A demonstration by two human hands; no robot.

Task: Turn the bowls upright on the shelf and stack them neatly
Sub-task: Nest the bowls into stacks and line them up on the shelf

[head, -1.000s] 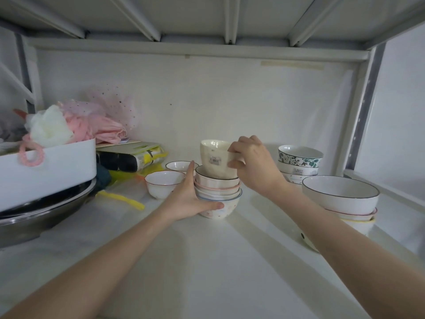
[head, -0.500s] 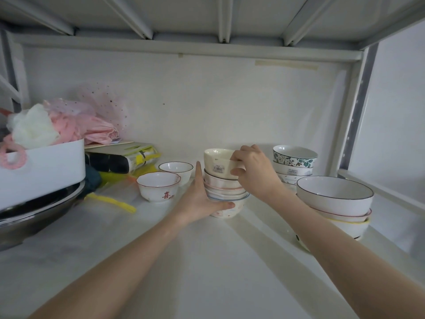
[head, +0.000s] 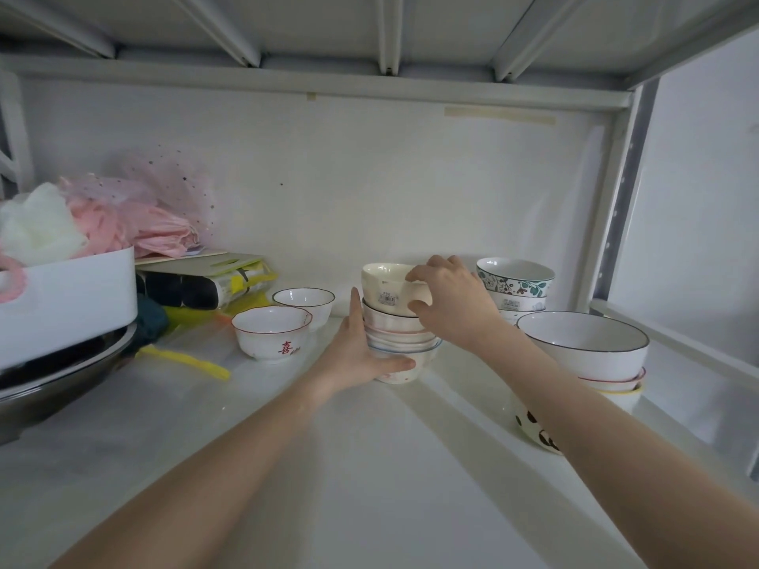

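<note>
Cream bowl now sits upright on top of the stack at mid-shelf, where a second ago it was held tilted above it; the right hand has followed it down, its grip around the rim and side loosening, fingers half spread. The left hand stays flat against the stack's left side, thumb under the lowest bowl, steadying it. That likely finishes this bowl; two loose bowls remain to the left. A small white sticker on the cream bowl is too small to read; the nearer loose bowl carries a red character, 喜.
</note>
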